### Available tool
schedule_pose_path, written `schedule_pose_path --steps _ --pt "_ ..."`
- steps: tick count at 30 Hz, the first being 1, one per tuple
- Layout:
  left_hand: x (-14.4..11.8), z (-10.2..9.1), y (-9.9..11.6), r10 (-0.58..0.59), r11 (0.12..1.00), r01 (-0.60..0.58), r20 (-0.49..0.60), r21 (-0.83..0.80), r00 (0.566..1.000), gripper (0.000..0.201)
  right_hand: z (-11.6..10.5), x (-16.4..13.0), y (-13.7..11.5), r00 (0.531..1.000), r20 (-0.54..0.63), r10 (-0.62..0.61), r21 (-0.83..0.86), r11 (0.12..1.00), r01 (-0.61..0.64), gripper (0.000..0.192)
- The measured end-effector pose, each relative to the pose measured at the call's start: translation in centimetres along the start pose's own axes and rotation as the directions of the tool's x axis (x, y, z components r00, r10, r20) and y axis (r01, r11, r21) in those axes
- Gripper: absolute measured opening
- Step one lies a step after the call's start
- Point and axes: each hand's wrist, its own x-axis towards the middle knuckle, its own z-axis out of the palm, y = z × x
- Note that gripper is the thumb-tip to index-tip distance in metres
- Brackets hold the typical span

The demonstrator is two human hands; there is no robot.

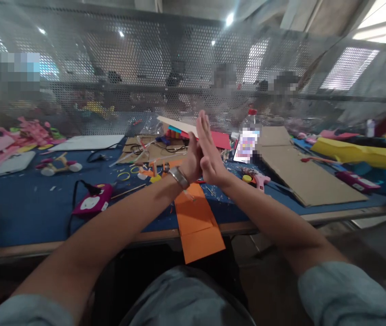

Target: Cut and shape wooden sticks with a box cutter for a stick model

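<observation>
Palm against palm, my left hand [193,160] and my right hand [209,151] are raised above the table, fingers stretched upward. The right hand covers much of the left one's fingers. I see nothing held between them. Below the hands lies a strip of orange paper [196,213], its near end hanging over the table's front edge. Small scraps and yellow rings [124,175] are scattered just left of the wrists. A pink glue gun [260,180] rests to the right, and red card [218,139] shows behind my right hand.
A purple power box [94,199] with a black plug sits at the left, near a small wheeled model [59,165]. Flat cardboard [308,176] covers part of the right side. A phone [246,146] leans near a bottle [251,118]. Perforated metal screen [145,63] runs behind the table.
</observation>
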Motion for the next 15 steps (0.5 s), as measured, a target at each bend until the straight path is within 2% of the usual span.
schedule_pose_path --steps 3,6,9,11,13,15 --pt "2.4 -1.7 2.2 0.001 0.999 -0.004 -0.079 -0.047 0.997 0.09 0.6 -0.3 -0.7 0.992 0.094 -0.086 0.059 0.995 0.08 0.098" --pt "2.8 -1.5 3.7 -0.001 0.998 -0.003 -0.062 -0.065 0.998 0.102 0.4 -0.5 1.1 0.99 0.044 -0.133 -0.002 0.991 0.133 0.092" --pt "0.5 0.5 3.2 -0.051 0.997 0.052 0.03 -0.054 0.998 0.1 -0.9 -0.3 2.9 0.993 -0.056 -0.103 -0.127 0.987 0.096 0.089" --pt "-1.2 1.7 2.2 -0.084 0.996 0.085 0.106 -0.004 0.991 0.093 -1.8 -0.1 2.8 0.993 -0.102 -0.055 -0.166 0.985 0.038 0.092" --pt "-1.8 2.2 1.3 -0.074 0.997 0.071 0.083 0.039 0.994 0.085 -2.2 0.1 1.5 0.993 -0.106 -0.042 -0.165 0.986 0.024 0.095" --pt "-1.0 1.8 1.2 -0.037 0.998 0.035 0.038 0.045 0.999 0.081 -1.8 0.1 -0.2 0.997 -0.047 -0.063 -0.133 0.989 0.057 0.1"
